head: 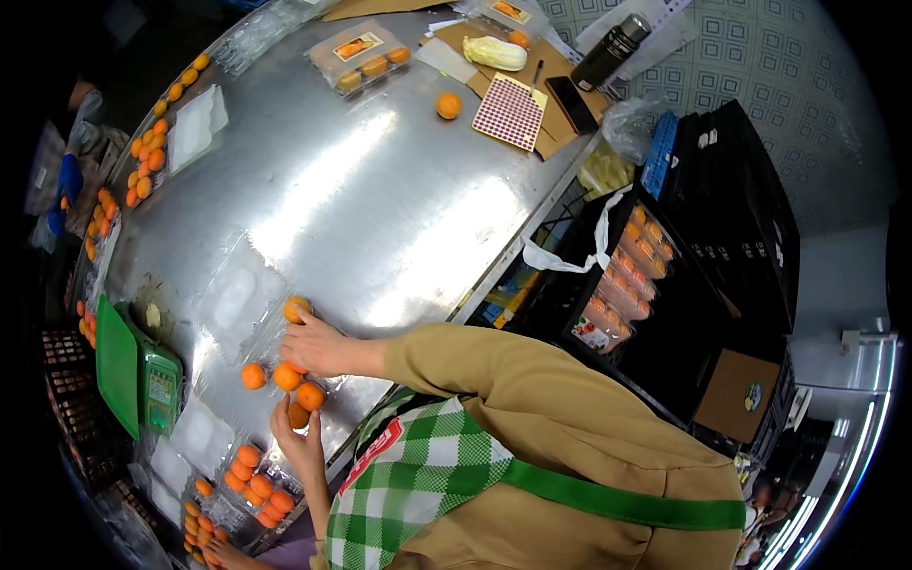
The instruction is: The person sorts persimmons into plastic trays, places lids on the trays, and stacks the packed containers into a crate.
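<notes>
My right hand (313, 348) reaches over a clear plastic clamshell box (239, 291) lying opened on a steel table (342, 192). Its forefinger rests on an orange (296, 311) at the box's near part; the curled fingers are partly hidden. Beside that palm is a second orange (288, 377), and another orange (253, 376) sits a little to the left. Below, my left hand (299, 442) has thumb and fingers around an orange (298, 416). One more orange (310, 396) touches it from above.
A green scale (160, 388) stands on the left. Another person's hand (224, 554) is among oranges at lower left. Closed fruit boxes (620, 285) fill part of a black crate at right. A phone (571, 105), sticker sheet (509, 112) and flask (611, 51) lie at the top.
</notes>
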Tool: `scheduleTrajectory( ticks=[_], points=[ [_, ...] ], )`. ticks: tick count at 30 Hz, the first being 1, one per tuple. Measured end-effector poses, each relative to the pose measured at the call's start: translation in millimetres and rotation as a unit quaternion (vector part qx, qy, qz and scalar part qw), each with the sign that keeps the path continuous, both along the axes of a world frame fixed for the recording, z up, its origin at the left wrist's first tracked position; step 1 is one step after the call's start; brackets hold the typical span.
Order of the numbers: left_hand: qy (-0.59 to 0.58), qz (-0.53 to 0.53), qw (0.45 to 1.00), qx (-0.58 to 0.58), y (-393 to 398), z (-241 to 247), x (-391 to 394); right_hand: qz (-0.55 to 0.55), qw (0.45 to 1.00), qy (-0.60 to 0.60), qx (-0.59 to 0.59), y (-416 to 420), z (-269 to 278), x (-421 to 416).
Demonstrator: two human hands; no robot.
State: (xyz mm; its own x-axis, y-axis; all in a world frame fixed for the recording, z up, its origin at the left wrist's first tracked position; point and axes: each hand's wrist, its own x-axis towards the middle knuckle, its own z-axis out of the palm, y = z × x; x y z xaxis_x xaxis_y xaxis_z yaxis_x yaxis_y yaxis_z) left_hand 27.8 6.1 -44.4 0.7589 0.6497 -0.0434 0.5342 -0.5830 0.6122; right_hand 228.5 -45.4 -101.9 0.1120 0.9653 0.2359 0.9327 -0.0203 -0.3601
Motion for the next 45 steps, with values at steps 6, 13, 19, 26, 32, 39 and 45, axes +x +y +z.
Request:
scheduleTrajectory(
  ticks=[6, 13, 19, 26, 32, 39, 45],
  points=[
    [-0.026, 0.049, 0.998, -0.016, -7.9, -5.5, -3.8, 0.026, 1.000, 0.010, 0.008, -2.7, 11.1, 9.0],
    [-0.046, 0.086, 0.995, 0.000, -8.4, 3.8, 13.0, -0.049, 0.954, 0.261, 0.140, -19.3, 48.6, 58.4],
    [-0.047, 0.130, 0.990, -0.015, -10.5, 8.5, 20.9, -0.367, 0.881, 0.272, 0.122, -76.0, 57.8, 269.9],
    [-0.012, 0.173, 0.983, -0.056, -3.3, -9.0, 19.4, -0.516, 0.853, 0.052, 0.058, -106.3, 4.6, 479.7],
    [-0.013, 0.220, 0.972, -0.082, -4.9, -14.8, 12.3, -0.535, 0.841, 0.083, -0.011, -98.5, -15.2, 509.6],
    [-0.025, 0.252, 0.959, -0.124, -9.3, -25.7, 2.1, -0.454, 0.872, 0.173, 0.053, -127.9, -30.6, 525.4],
    [-0.005, 0.329, 0.937, -0.116, -0.6, -36.0, -5.5, -0.464, 0.853, 0.218, 0.099, -157.2, -12.7, 507.6]
  ],
)
